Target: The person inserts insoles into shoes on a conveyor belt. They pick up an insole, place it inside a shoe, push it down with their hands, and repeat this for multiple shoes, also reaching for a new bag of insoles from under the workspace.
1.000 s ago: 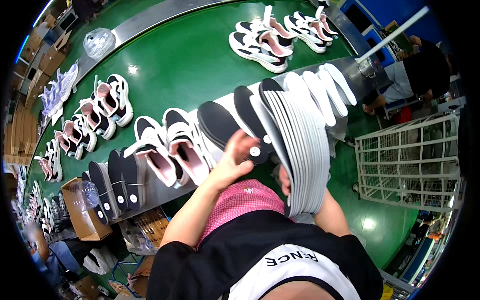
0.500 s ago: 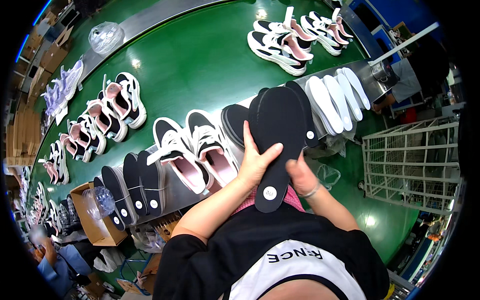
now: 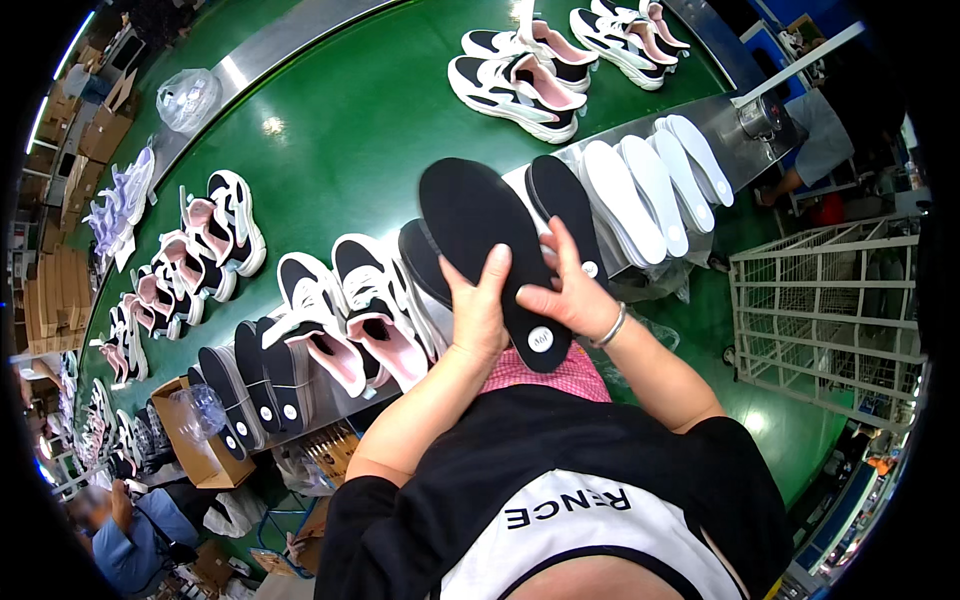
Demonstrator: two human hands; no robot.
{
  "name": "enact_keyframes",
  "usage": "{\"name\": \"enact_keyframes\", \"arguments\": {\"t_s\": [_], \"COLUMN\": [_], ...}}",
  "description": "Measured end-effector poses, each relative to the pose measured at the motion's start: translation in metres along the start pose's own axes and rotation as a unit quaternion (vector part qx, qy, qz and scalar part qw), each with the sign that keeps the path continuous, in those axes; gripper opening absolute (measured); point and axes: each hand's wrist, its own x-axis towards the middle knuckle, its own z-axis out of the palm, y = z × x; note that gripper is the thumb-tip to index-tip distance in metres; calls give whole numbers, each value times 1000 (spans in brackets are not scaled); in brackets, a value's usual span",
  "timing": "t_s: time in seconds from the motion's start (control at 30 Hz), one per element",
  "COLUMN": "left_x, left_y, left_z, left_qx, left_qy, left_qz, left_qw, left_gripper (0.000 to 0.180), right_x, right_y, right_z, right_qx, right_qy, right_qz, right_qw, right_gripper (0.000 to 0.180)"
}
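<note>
Black insole (image 3: 468,205) hangs over the worktop's (image 3: 748,165) near edge, left of the white insoles (image 3: 622,205), held between left hand (image 3: 478,308) and right hand (image 3: 582,296), thumbs on its face. Even, light pressure from both sides should prevent bending; avoid rubbing the round label (image 3: 540,340).

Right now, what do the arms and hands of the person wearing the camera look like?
The left hand and right hand are bare, with no gloves. A thin, silvery bracelet circles the right wrist. Short, loose black sleeves cover the upper arms, leaving both forearms bare.
</note>
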Motion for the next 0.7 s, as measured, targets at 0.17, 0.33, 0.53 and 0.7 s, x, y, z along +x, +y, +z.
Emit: {"name": "enact_keyframes", "arguments": {"t_s": [0.17, 0.33, 0.53, 0.7], "left_x": [3, 7, 3, 35], "left_y": [-10, -5, -37, -65], "left_z": [2, -9, -68, -79], "left_qx": [75, 330, 210, 263], "left_qy": [-11, 8, 216, 301], "left_qz": [17, 77, -80, -101], "left_qw": [997, 941, 950, 911], "left_gripper": [71, 103, 98, 101], "right_x": [-10, -2, 40, 44], "right_y": [13, 17, 67, 83], "right_z": [-1, -59, -118, -119], "right_qx": [79, 226, 168, 152], "right_qy": [-108, -57, 17, 31], "right_qz": [-47, 46, 111, 100], "right_qw": [990, 971, 979, 983], "right_gripper": [102, 68, 59, 63]}}
